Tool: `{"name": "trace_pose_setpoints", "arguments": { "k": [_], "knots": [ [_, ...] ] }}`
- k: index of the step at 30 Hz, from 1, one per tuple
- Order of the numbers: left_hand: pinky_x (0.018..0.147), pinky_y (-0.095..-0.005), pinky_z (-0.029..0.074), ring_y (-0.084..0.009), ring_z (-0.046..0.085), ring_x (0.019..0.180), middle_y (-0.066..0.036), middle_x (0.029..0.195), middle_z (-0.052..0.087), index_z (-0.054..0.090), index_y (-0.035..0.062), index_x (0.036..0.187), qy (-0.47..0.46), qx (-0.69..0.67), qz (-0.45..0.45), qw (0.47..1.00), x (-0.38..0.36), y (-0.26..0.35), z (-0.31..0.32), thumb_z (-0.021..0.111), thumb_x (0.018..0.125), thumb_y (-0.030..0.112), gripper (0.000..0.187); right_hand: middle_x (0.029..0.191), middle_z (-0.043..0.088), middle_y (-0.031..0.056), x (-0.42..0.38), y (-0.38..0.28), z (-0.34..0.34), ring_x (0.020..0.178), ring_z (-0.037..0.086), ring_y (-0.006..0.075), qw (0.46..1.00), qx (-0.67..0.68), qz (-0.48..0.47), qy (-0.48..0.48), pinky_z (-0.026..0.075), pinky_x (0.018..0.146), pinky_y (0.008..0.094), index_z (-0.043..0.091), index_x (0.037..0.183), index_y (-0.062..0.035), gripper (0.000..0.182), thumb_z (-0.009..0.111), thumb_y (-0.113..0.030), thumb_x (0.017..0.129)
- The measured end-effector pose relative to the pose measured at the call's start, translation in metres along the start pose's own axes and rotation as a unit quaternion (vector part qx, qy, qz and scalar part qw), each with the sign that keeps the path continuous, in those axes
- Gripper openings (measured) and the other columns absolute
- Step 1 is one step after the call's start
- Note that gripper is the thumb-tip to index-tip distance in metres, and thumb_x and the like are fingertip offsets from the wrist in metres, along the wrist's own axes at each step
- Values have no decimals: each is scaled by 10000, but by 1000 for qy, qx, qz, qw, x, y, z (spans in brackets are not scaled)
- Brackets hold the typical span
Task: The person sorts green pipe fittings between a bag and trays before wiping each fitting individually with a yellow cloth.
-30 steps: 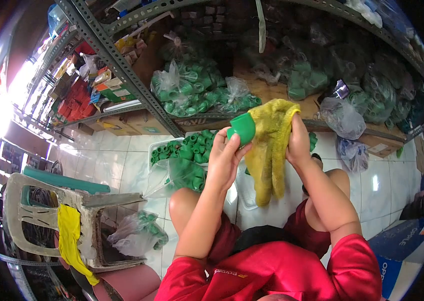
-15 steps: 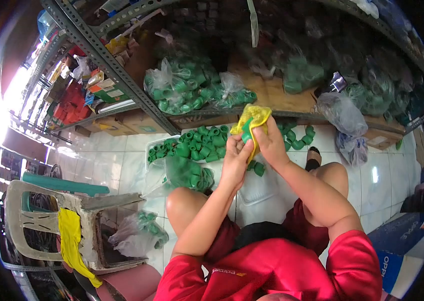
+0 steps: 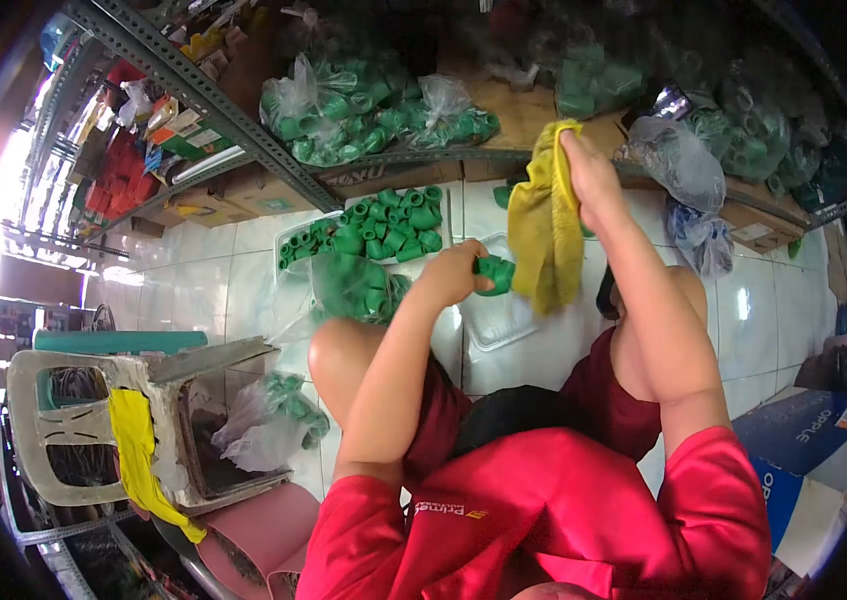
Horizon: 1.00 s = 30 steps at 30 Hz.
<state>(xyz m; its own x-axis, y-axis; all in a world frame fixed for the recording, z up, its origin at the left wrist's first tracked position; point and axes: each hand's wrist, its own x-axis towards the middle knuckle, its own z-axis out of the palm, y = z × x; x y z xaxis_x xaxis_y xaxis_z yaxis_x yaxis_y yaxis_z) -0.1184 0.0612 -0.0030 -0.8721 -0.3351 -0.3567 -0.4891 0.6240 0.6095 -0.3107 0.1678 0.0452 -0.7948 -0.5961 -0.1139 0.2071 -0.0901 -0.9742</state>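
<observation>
My left hand point(image 3: 453, 273) is closed on a green pipe fitting point(image 3: 494, 274), held above the floor between my knees. To its right and higher up, my right hand point(image 3: 591, 178) grips the top edge of a yellow cloth point(image 3: 546, 225), which hangs down open. The cloth and the fitting are apart. Behind my left hand lies a tray point(image 3: 281, 243) with several green fittings point(image 3: 383, 225). A clear plastic tray point(image 3: 495, 333) is on the floor below the cloth, partly hidden by it.
A clear bag of green fittings point(image 3: 353, 287) lies by my left knee. Ahead runs a metal shelf point(image 3: 403, 157) with bagged fittings. A worn chair point(image 3: 63, 430) with a yellow cloth point(image 3: 138, 455) stands at left, a blue and white box point(image 3: 793, 460) at right.
My hands have moved apart. My right hand has lifted the yellow cloth away to the upper right, and it now hangs unfolded. My left hand keeps the green fitting, now uncovered.
</observation>
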Motion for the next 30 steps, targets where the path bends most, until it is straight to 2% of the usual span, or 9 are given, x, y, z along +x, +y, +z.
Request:
{"name": "trace_pose_setpoints", "arguments": {
  "k": [3, 6, 11, 16, 18, 20, 24, 28, 30],
  "knots": [
    [853, -388, 418, -334, 519, 1019, -176, 1095, 550, 496, 61, 1144, -32, 69, -2, 997, 15, -7, 28, 721, 675, 218, 544, 1023, 570, 135, 5, -7, -9, 939, 531, 211, 995, -69, -62, 21, 393, 823, 309, 516, 1092, 21, 415, 477, -325, 866],
    [905, -400, 395, -345, 477, 1085, -193, 1189, 490, 444, 80, 1226, 96, 89, 16, 991, 19, 1, 36, 711, 694, 239, 617, 1059, 559, 137, 4, -6, -7, 965, 521, 221, 984, -122, -125, 21, 390, 835, 309, 503, 1119, -2, 410, 477, -324, 867],
    [964, -373, 346, -314, 417, 1174, -211, 1246, 438, 324, 15, 1300, 111, -196, 80, 971, 22, 26, 26, 724, 690, 267, 772, 1085, 531, 128, -14, -13, 9, 1026, 494, 220, 985, -102, -115, -79, 371, 878, 306, 423, 1173, -10, 418, 522, -282, 871],
    [875, -365, 407, -309, 511, 1045, -206, 1139, 520, 399, -14, 1221, 272, -171, 176, 931, 40, 16, 25, 699, 706, 213, 638, 1130, 491, 89, -29, -25, 19, 1039, 472, 162, 968, -26, -169, -185, 365, 900, 280, 374, 1201, 1, 422, 536, -219, 880],
    [805, -414, 433, -367, 550, 892, -223, 946, 581, 547, -6, 1052, 278, -94, 64, 954, 41, 0, 9, 723, 661, 239, 494, 1119, 493, 88, -23, -24, 14, 1053, 461, 146, 959, -83, -210, -168, 361, 907, 277, 382, 1196, 4, 415, 541, -199, 871],
    [741, -434, 441, -376, 558, 790, -207, 834, 597, 611, 14, 923, 337, -8, 28, 941, 32, -1, -11, 726, 647, 232, 370, 1096, 510, 57, -23, -33, 9, 1025, 474, 143, 976, 24, -127, -176, 372, 898, 312, 433, 1157, -30, 360, 554, -179, 852],
    [733, -407, 450, -340, 566, 828, -187, 858, 599, 653, 95, 895, 320, -6, -59, 945, 19, -21, -44, 711, 662, 229, 275, 973, 570, -6, -12, -35, -9, 923, 511, 132, 968, 213, -4, -131, 412, 839, 341, 552, 1005, -101, 203, 566, -216, 838],
    [768, -360, 445, -322, 570, 830, -174, 859, 607, 658, 67, 862, 482, -54, -13, 875, 10, -37, -70, 573, 666, 21, 219, 1000, 586, 10, -27, -44, -3, 921, 531, 123, 982, 132, 9, -136, 443, 803, 300, 583, 1027, -81, 227, 560, -223, 851],
    [785, -301, 432, -194, 540, 864, -90, 949, 586, 593, 11, 960, 579, -279, 62, 764, -3, -28, -88, 541, 697, -37, 272, 1052, 581, 32, -42, -53, 3, 952, 531, 135, 968, 92, -31, -231, 448, 802, 289, 592, 1034, -71, 237, 564, -216, 848]
  ]
}}
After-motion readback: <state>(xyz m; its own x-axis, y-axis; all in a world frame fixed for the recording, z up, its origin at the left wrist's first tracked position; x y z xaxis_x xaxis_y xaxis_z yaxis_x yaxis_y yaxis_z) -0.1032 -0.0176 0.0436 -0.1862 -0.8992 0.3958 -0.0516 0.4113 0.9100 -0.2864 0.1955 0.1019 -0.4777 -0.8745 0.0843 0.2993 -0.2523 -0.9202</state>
